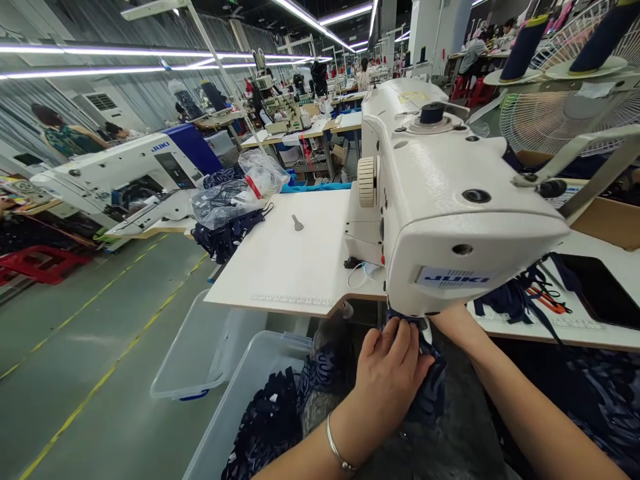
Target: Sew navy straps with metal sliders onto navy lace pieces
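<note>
A white JUKI sewing machine [440, 193] stands on a white table [290, 260]. Under the machine's head lies dark navy patterned fabric [430, 393]. My left hand [393, 373], with a silver bracelet on the wrist, presses its fingers onto this fabric just below the head. My right forearm reaches in from the lower right; my right hand [447, 319] is mostly hidden under the machine's head, so its fingers cannot be made out.
A clear plastic bin [235, 413] of dark fabric pieces sits at my lower left, an empty one [195, 353] beside it. Plastic bags [240, 193] and dark cloth lie on the table's far corner. Orange scissors [547, 300] lie at right. Other machines and people work behind.
</note>
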`<state>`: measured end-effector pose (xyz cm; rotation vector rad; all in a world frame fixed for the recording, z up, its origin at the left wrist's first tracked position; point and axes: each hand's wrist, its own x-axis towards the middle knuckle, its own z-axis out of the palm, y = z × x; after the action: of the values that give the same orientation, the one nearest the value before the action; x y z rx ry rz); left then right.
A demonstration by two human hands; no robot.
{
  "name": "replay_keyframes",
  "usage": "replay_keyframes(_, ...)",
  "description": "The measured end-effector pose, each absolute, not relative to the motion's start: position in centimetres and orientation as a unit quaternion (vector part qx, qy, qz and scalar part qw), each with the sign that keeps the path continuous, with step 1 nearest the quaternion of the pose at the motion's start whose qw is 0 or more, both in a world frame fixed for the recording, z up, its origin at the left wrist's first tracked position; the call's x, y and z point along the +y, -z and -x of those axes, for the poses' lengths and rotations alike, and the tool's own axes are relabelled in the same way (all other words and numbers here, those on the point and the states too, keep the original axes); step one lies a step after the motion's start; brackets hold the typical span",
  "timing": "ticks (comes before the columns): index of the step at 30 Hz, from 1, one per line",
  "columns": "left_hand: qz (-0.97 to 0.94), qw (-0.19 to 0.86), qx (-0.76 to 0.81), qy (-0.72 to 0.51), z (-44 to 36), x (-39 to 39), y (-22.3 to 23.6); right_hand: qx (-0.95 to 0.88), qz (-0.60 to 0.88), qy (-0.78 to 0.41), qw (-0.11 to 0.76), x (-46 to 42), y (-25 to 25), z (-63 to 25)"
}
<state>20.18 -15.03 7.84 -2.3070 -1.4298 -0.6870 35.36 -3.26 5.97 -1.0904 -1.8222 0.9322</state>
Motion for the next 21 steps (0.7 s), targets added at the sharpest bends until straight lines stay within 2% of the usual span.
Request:
replay_keyframes(4,0.807,0.177,-0.511,0.237,-20.27,-15.09,-7.81,-0.700,0.416,-0.401,0.420,-4.00,-6.60,-35.13)
replay_keyframes(11,0.801,0.172,-0.529,0.222,-20.55,-14.78,-8.31,-0.675,0.475,-0.360,0.434,-3.70,-5.99,-35.16)
replay_keyframes(21,0.804,0.157,-0.520,0.241,-20.60,-14.36,-8.14,-0.673,0.462,-0.370,0.444,-3.38,-6.23,-34.67)
